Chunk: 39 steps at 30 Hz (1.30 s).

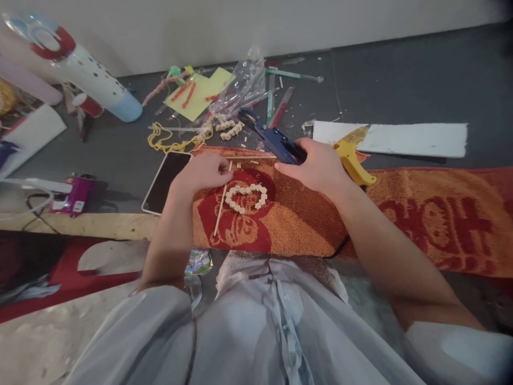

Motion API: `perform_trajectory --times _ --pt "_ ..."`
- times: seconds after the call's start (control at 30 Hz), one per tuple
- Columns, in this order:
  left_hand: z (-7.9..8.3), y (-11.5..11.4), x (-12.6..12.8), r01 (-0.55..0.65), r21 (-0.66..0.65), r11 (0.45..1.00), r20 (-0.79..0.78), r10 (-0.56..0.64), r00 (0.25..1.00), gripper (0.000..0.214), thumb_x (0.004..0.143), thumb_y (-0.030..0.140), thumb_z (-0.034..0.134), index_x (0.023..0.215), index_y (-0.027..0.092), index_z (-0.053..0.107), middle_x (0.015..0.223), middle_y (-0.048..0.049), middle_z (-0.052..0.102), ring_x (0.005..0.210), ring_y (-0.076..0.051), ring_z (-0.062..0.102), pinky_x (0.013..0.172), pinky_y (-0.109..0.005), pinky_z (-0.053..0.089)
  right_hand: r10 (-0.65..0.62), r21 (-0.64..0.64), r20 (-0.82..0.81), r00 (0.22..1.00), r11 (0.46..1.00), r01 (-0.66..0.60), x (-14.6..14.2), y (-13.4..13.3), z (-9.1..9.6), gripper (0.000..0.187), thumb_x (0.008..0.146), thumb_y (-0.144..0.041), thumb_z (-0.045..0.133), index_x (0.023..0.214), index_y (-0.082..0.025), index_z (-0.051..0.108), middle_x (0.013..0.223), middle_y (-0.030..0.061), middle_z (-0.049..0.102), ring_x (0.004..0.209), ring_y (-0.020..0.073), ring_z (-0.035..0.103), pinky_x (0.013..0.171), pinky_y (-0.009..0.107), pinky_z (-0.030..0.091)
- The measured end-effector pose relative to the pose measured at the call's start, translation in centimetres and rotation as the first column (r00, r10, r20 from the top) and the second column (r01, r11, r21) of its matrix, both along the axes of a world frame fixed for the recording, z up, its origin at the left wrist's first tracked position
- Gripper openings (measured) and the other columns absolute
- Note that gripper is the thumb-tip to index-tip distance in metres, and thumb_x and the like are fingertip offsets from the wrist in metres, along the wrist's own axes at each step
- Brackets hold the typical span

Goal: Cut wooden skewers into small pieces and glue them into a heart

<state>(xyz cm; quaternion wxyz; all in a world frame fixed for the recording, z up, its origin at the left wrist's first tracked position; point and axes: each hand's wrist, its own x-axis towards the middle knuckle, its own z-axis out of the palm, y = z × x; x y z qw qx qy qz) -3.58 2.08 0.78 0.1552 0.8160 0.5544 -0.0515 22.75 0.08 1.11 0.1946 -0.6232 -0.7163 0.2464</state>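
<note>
My left hand (206,171) is closed, its fingertips curled at the upper end of a thin wooden stick (220,208) that slants over the towel. A second thin stick (254,157) runs sideways between my hands near the towel's far edge. My right hand (318,166) is wrapped round a long dark blue hand tool (272,140), which points up and left; its exact kind is unclear. Below and between the hands lies a heart-shaped outline of small pale pieces (262,200). Several short cut bits (254,162) are scattered above it.
An orange and red towel (304,230) covers the front edge. A yellow glue gun (355,158) lies right of my right hand, by a white strip (417,139). A phone (166,182), yellow yarn (160,140), pens (282,107), plastic wrap (246,80) and a bottle (100,80) surround the work.
</note>
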Motion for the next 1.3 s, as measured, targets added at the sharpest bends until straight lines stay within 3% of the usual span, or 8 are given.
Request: perform_trajectory --times 0.27,0.53,1.03,1.3 --pt "-0.24 0.07 -0.16 0.014 0.005 1.0 0.024 -0.014 1.0 0.022 0.073 0.029 0.05 0.054 0.018 0.047 0.052 0.0004 0.044 0.053 -0.011 0.038 0.055 -0.03 0.026 0.013 0.027 0.008 1.0 1.0 -0.013 0.07 0.01 -0.27 0.041 0.07 -0.052 0.067 0.096 -0.02 0.065 0.086 0.0087 0.068 0.081 0.0274 0.062 0.067 0.035 0.042" --pt "0.0 0.0 0.02 0.011 -0.011 1.0 0.0 -0.011 1.0 0.021 0.075 0.03 0.049 0.058 0.018 0.054 0.056 -0.0015 0.049 0.057 -0.013 0.042 0.059 -0.03 0.028 0.018 0.023 0.046 0.999 1.0 -0.019 -0.07 0.06 -0.34 0.043 0.069 -0.054 0.066 0.094 -0.02 0.065 0.084 0.0087 0.067 0.077 0.0261 0.06 0.064 0.034 0.04" --pt "0.06 -0.03 -0.02 0.016 -0.012 1.0 0.025 -0.016 1.0 0.023 0.071 0.027 0.049 0.053 0.018 0.038 0.052 0.0013 0.038 0.051 -0.011 0.032 0.055 -0.031 0.02 0.039 0.019 0.093 0.995 0.999 -0.041 -0.05 0.19 -0.66 0.043 0.071 -0.058 0.062 0.091 -0.02 0.062 0.078 0.0076 0.064 0.069 0.0233 0.056 0.06 0.032 0.035" --pt "-0.26 0.07 -0.31 0.034 0.002 0.999 0.032 -0.034 0.999 0.022 0.071 0.029 0.049 0.054 0.018 0.041 0.053 0.0012 0.042 0.053 -0.012 0.036 0.056 -0.03 0.022 0.047 0.032 0.137 0.989 0.998 -0.051 -0.22 0.18 -0.91 0.044 0.072 -0.06 0.061 0.089 -0.019 0.061 0.076 0.0073 0.063 0.07 0.024 0.056 0.061 0.032 0.034"
